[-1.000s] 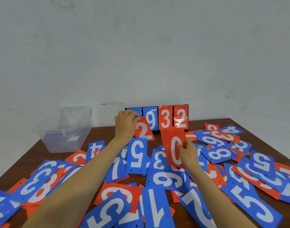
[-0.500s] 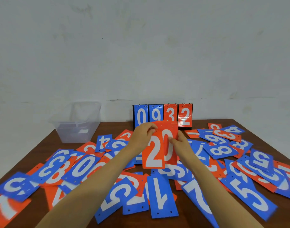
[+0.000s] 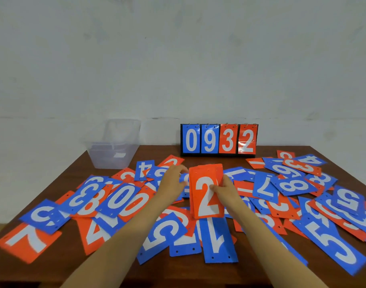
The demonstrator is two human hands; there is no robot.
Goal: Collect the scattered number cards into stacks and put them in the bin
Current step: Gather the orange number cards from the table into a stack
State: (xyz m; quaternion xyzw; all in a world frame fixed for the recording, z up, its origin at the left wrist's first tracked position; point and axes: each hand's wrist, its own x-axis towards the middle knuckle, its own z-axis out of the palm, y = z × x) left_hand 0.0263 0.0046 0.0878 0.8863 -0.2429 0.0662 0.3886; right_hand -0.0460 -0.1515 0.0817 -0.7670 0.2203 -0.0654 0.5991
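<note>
While the right hand [image 3: 225, 191] pinches a small red stack [image 3: 205, 206] topped by a 2, the left hand [image 3: 172, 181] sits just beside it, fingers [image 3: 183, 169] too blurred to read. Scattered cards [image 3: 119, 200] cover the table [image 3: 198, 273]; the bin [image 3: 113, 150], far left, looks empty, so the job seems barely begun.

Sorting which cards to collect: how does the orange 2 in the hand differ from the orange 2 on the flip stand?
The held orange 2 is pinched by the right hand, fronting a loose stack; the stand's orange 2 hangs from rings. The held one tilts slightly; the stand's hangs straight. Both: orange, white digit.
</note>
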